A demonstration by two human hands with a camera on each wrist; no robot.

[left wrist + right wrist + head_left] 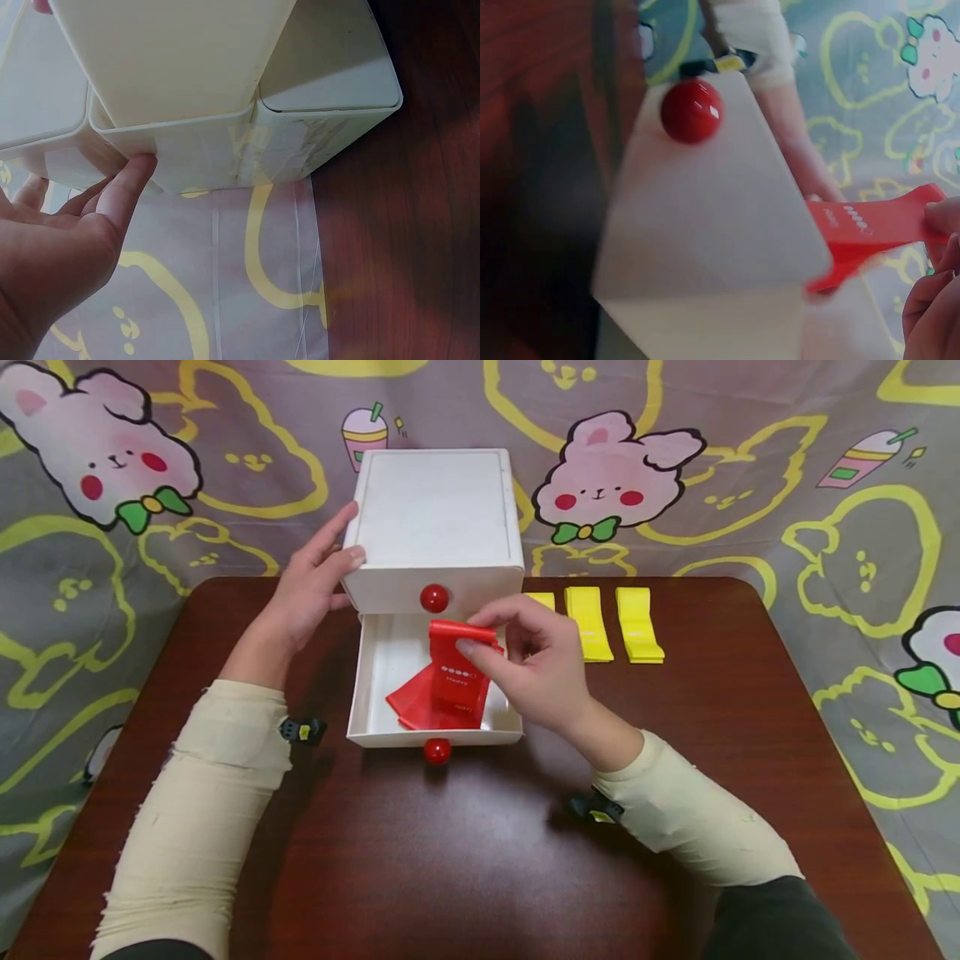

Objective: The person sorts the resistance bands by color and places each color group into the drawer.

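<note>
A white two-drawer box (438,510) has its lower drawer (360,693) pulled out. My left hand (303,585) touches the box's left side, thumb near the front top edge; in the left wrist view the fingers (124,195) are fairly straight against the plastic. With thumb and fingers, my right hand (543,660) pinches the top of a red resistance band (459,681) with white print, folded flat. It hangs over the open drawer, above another red band (411,697) lying inside. In the right wrist view the held band (877,221) stretches from the fingertips toward the drawer.
Folded yellow bands (588,622) lie on the brown table (450,843) to the right of the box; one is partly hidden by my right hand. Red round knobs (437,751) stick out from both drawer fronts. A patterned cloth (465,402) hangs behind.
</note>
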